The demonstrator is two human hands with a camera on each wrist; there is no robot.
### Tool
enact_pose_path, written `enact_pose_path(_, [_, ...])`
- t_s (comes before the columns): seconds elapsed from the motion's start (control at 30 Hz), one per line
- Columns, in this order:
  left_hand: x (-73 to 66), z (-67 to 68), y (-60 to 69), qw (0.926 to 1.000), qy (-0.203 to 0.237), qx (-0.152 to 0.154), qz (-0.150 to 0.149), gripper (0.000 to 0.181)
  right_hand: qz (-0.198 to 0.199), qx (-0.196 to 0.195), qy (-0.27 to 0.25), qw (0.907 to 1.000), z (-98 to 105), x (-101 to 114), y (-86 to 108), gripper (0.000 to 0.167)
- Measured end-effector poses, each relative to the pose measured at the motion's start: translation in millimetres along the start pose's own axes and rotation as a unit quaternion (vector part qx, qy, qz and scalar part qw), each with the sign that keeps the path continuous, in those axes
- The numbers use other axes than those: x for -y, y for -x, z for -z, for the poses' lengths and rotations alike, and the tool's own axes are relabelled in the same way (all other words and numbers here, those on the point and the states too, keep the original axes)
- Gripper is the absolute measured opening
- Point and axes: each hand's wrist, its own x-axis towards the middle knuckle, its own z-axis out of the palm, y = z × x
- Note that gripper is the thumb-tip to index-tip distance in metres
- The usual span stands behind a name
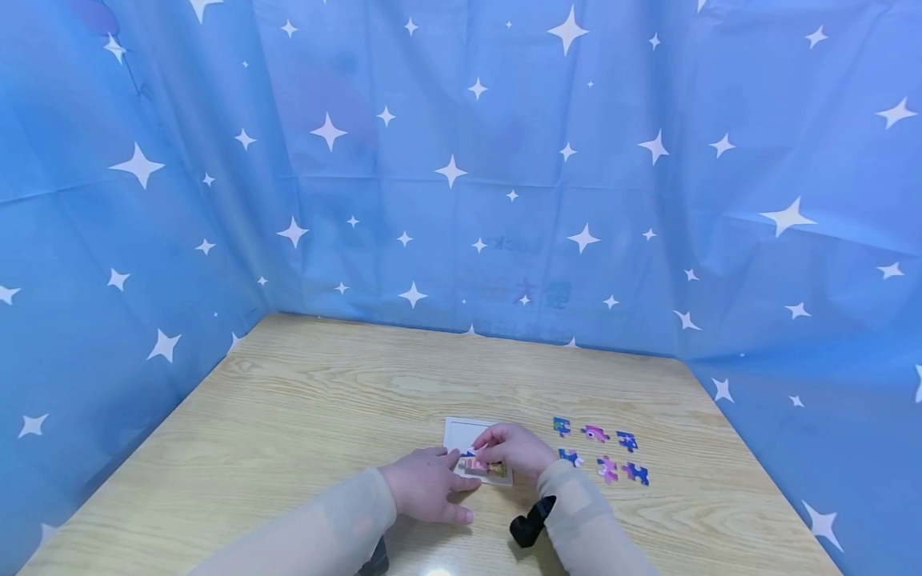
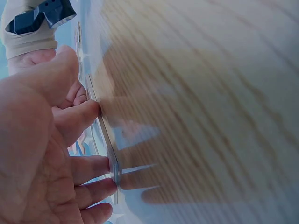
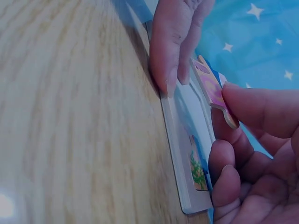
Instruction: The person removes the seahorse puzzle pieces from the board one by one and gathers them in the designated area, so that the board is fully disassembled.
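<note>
A small white puzzle tray [image 1: 458,432] lies on the table, with some picture pieces in its near part. My left hand [image 1: 430,484] rests at the tray's left and near edge, fingers mostly straight and touching the rim, as the left wrist view shows. Above the tray, my right hand [image 1: 520,450] pinches a jigsaw piece [image 3: 209,88] between thumb and fingers. This piece, with pink on it, is tilted and held off the tray in the right wrist view. A green-patterned piece [image 3: 197,171] sits in the tray's corner. My hands hide part of the tray in the head view.
Several loose jigsaw pieces lie right of the tray, among them a pink one [image 1: 595,434], another pink one [image 1: 607,469] and a dark blue one [image 1: 636,473]. The wooden table [image 1: 302,400] meets a blue star-patterned curtain [image 1: 446,240] at the back and sides.
</note>
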Motion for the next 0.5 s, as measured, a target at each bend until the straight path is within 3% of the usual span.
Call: enact_pose_path(0.5, [-2.7, 1.2, 1.0, 0.9998, -0.020, -0.005, 0.002, 0.057, -0.002, -0.025, -0.003, 0.9997, 27, -3, 12.7, 0.020])
